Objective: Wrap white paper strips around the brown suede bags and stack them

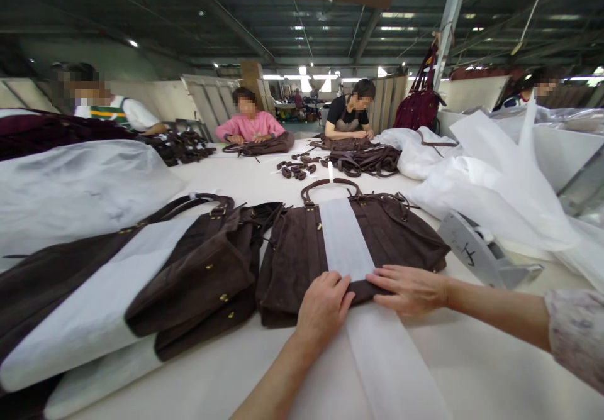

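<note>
A dark brown handbag lies on the white table with its handles pointing away from me. A strip of white paper runs down over its middle, and more of it lies on the table toward me. My left hand rests on the bag's near edge beside the strip, fingers spread and holding nothing. To its right, my right hand lies flat with fingers stretched out over the near edge, touching the strip's side. Both hands press from above.
More brown bags wrapped with white paper are stacked at left. A grey metal tape dispenser stands at right, near crumpled white wrapping. Brown straps lie farther back. Several people sit around the table.
</note>
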Demonstrator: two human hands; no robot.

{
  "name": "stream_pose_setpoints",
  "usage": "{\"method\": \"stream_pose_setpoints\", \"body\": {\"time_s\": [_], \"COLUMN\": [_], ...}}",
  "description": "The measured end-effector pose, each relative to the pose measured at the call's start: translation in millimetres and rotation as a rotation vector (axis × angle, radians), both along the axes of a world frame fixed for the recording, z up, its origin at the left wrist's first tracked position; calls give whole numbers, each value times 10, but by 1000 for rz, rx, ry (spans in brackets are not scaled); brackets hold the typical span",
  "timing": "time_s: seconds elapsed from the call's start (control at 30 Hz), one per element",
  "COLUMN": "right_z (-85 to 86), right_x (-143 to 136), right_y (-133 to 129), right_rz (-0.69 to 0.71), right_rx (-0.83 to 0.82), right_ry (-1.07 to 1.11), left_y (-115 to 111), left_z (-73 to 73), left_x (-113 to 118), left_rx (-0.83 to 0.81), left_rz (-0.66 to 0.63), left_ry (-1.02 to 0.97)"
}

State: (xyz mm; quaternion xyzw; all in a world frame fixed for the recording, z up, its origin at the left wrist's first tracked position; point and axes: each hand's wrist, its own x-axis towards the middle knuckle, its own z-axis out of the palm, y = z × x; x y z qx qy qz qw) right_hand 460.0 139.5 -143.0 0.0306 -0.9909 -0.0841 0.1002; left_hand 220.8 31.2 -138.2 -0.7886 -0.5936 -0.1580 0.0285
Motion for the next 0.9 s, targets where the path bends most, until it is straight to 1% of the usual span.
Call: {"method": "stream_pose_setpoints", "body": {"time_s": [0.1,0.17,0.23,0.33,0.4,0.5,0.57,0.63,0.73,0.83,0.9], "right_z": [-198,-291,-337,-360,-375,-406,-420,-421,-391,-347,-329], "right_x": [-22,-15,-9,-43,-100,-207,-261,-282,-239,-157,-119], "right_y": [-49,-79,-115,-191,-260,-391,-482,-552,-581,-543,-521], "right_rz": [-76,-130,-172,-226,-274,-334,-363,-371,-335,-322,-310], "right_rx": [35,-1,-61,-148,-195,-273,-305,-302,-321,-364,-329], "right_ry": [139,220,249,302,380,437,444,447,408,352,326], "left_y": [-98,-187,-276,-367,-386,-367,-348,-339,-350,-375,-392], "left_z": [4,23,54,84,65,-28,-107,-174,-223,-211,-190], "left_x": [-87,-155,-201,-188,-138,-93,-120,-180,-260,-283,-282], "left_rx": [-27,-51,-75,-92,-84,-30,37,120,234,266,249], "left_rz": [-89,-149,-191,-217,-177,-69,-32,-49,-124,-169,-173], "left_ry": [-41,-34,-2,27,14,-38,-75,-86,-58,-26,-9]}}
